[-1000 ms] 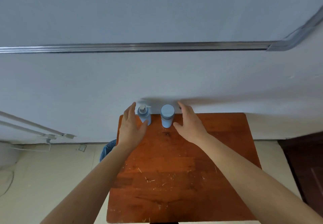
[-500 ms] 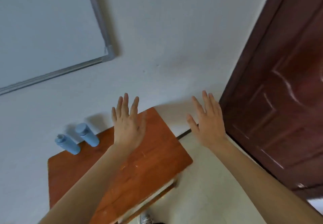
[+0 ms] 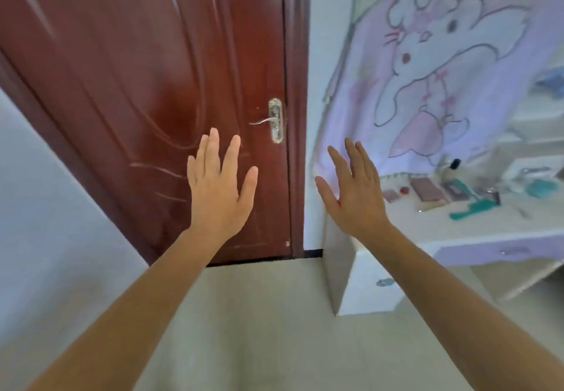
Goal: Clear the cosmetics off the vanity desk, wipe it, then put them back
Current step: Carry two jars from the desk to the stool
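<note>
Left hand (image 3: 218, 189), right hand (image 3: 355, 195): fingers spread, held nothing. Cosmetics (image 3: 427, 190): lay on desk (image 3: 488, 224), near and right of right hand, apart from it.

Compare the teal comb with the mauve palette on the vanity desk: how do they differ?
The teal comb is long and narrow; the mauve palette is a broad rectangle. The comb lies nearer the desk's front edge, the palette further back towards the wall. Both lie flat and untouched on the white vanity desk.
</note>
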`<state>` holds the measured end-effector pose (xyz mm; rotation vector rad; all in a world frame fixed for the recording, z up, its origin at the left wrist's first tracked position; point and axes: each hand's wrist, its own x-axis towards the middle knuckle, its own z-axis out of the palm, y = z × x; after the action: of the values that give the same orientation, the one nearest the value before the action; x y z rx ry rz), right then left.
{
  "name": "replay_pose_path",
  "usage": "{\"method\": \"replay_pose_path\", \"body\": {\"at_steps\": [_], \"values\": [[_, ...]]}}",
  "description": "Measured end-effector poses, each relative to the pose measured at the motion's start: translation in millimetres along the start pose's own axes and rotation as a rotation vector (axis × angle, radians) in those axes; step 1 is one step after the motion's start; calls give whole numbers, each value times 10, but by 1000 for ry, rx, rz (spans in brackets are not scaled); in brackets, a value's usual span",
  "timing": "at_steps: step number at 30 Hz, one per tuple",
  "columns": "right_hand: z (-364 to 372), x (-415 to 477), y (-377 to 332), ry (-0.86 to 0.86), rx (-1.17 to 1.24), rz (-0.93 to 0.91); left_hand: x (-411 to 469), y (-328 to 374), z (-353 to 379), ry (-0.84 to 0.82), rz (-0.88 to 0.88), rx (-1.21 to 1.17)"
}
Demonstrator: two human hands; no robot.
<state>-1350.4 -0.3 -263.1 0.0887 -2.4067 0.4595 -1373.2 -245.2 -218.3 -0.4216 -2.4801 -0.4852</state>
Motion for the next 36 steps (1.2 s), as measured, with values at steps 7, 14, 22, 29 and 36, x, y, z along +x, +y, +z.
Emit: {"method": "replay_pose_path", "body": {"at_steps": [7, 14, 22, 29, 36], "values": [[-773, -451, 1749, 50, -221, 345, 604, 1619, 1311, -235, 338, -200], [-851, -362, 3215, -94, -370, 549, 1120, 2654, 2646, -368, 438, -322], [-821, -34, 4530, -324, -435, 622, 1785, 3586, 3922, -695, 487, -230], [-756, -39, 5611, -401, -368, 763, 2007, 4295, 4726, -869, 513, -149], [-419, -43, 6880, -632, -283, 663, 1918, 4783, 5581, -1028, 301, -130]]}}
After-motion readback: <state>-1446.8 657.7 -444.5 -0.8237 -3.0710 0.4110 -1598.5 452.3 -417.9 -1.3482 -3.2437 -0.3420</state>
